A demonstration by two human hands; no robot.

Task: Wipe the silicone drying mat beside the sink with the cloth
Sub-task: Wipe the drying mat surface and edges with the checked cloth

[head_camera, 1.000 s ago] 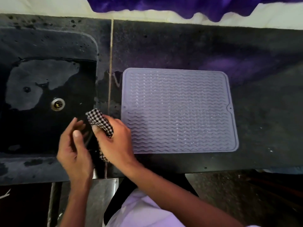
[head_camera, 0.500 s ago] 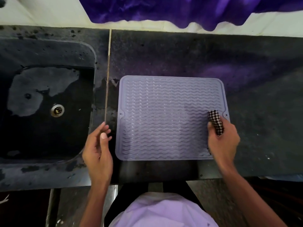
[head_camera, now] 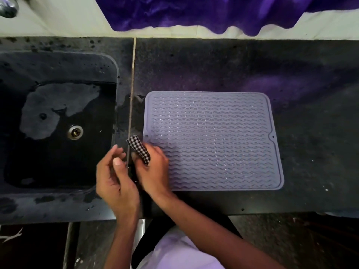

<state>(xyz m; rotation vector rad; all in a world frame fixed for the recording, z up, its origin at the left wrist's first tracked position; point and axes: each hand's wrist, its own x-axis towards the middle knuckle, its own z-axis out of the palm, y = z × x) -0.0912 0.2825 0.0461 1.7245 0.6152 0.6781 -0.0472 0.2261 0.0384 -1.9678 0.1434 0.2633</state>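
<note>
A grey silicone drying mat (head_camera: 213,140) with wavy ridges lies flat on the dark counter, right of the sink. My right hand (head_camera: 153,171) rests on the mat's near left corner and is shut on a bunched black-and-white checked cloth (head_camera: 138,149), whose end sticks out past the mat's left edge. My left hand (head_camera: 114,179) hovers just left of it, over the counter strip between sink and mat, fingers loosely curled and holding nothing.
A dark sink (head_camera: 56,131) with a metal drain (head_camera: 75,132) and wet patches fills the left. A tap (head_camera: 7,6) shows at the top left corner. Purple fabric (head_camera: 204,12) hangs over the back wall. The counter's front edge runs just below my hands.
My right hand has swept the cloth from the mat's right edge back across to its near left corner. My left hand has shifted slightly and now sits close beside the right.
</note>
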